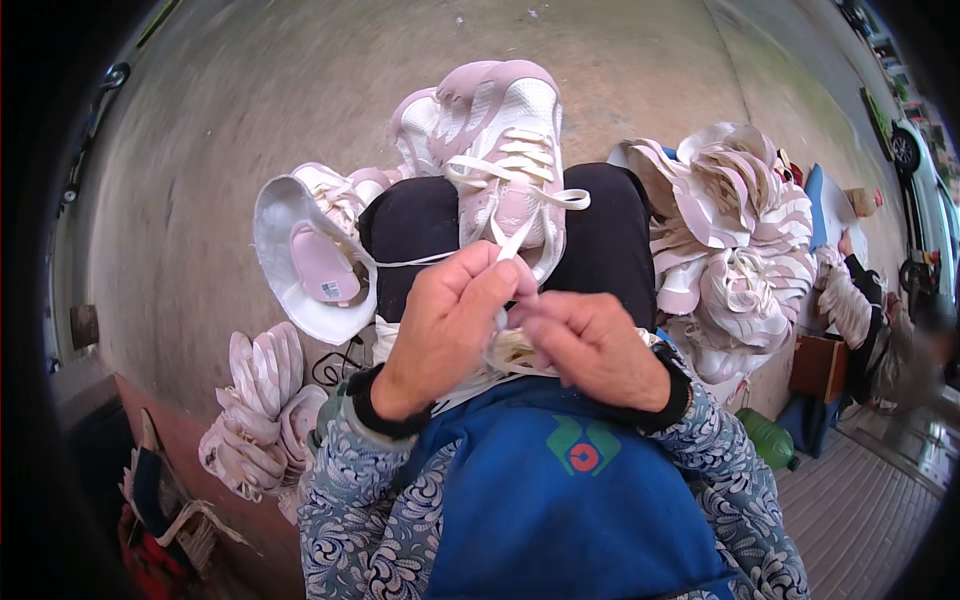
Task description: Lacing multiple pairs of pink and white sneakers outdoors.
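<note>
A: Light?
B: Soft, even daylight, prob overcast. No hard shadows; faint shade under the pink-and-white shoe (505, 150) on the lap. No glare.
A: Sharpness?
B: Centre is crisp: left hand (450, 325), right hand (590, 345), white lace (515, 235) all clear. Right edge goes blurry, esp a seated person (915, 350).
A: Distortion?
B: Strong fisheye. Concrete floor (250, 120) curves, things stretch toward the rim. Black vignette fills all corners, widest on the left side.
A: Colour?
B: Natural, slightly muted.

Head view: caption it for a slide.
Both hands, left hand and right hand, pinch a white lace of a pink-and-white sneaker on the lap.
</note>
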A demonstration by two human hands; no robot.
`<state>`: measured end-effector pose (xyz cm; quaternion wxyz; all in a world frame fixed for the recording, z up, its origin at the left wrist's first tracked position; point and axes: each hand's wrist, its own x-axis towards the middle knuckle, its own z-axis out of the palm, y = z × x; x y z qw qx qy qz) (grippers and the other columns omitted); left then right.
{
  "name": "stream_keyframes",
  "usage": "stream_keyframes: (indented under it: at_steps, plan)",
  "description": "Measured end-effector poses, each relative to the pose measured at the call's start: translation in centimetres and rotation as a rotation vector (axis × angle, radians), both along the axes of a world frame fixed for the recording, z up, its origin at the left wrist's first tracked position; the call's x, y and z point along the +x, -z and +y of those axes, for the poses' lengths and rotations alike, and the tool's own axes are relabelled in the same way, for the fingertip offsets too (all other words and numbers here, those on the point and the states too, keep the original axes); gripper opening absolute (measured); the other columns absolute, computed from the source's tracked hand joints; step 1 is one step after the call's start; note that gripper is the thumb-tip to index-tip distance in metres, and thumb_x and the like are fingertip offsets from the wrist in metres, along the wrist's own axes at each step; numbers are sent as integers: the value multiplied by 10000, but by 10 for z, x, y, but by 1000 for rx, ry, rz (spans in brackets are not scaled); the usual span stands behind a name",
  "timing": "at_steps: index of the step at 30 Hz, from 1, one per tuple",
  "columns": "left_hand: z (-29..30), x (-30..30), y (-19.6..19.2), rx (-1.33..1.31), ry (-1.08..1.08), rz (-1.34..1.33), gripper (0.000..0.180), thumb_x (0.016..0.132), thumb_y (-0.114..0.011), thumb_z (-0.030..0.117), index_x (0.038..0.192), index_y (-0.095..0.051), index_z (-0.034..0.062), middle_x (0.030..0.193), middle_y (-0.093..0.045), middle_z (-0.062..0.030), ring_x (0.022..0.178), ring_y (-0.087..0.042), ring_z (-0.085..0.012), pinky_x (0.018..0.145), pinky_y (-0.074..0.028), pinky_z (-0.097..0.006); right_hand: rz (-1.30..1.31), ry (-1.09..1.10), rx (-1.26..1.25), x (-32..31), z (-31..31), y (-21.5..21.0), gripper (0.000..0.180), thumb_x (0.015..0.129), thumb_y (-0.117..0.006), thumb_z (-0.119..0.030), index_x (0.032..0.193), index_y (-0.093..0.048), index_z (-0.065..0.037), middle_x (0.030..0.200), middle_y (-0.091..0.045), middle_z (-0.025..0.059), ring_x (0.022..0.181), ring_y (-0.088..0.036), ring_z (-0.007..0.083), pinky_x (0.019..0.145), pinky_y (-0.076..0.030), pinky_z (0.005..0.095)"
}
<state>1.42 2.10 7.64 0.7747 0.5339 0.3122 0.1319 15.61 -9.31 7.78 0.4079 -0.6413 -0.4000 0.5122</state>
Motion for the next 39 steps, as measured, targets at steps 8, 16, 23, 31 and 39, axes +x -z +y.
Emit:
stream_keyframes:
  at_steps: [8,16,23,31,39]
  plan:
    - [-29,12,-12,162,271,-262,309,1027,-447,252,950,-618,6,725,-579,-2,586,-480,-44,525,-369,-196,547,121,-134,13,19,5,376,996,-512,-280,1214,-587,17,844,-626,44,714,-598,90,629,-495,221]
    - [-3,-15,-12,-162,344,-170,287,1012,-485,243,902,-625,18,684,-548,-5,615,-504,-65,550,-400,-216,1073,186,-7,10,33,14,416,1032,-433,-263,1298,-499,49,942,-673,140,916,-674,251,852,-543,361]
    - [-1,-16,-8,-159,390,-179,238,995,-526,238,962,-642,33,683,-568,15,547,-490,-32,478,-373,-181,1083,274,-58,10,33,13,379,1032,-437,-259,1215,-538,57,754,-608,67,806,-653,206,861,-532,369]
    - [50,-46,19,163,-59,-99,264,1003,-465,191,922,-623,-4,880,-596,-37,902,-564,-129,886,-440,-278,394,238,-123,42,18,9,247,994,-524,-220,962,-651,-11,617,-431,-80,533,-427,13,490,-321,174]
    - [97,-67,34,-165,-338,-47,264,1042,-411,243,902,-522,49,588,-347,80,503,-359,-48,588,-413,-245,-13,210,-196,86,2,8,266,986,-528,-240,877,-666,-41,596,-452,-77,474,-379,14,432,-282,193]
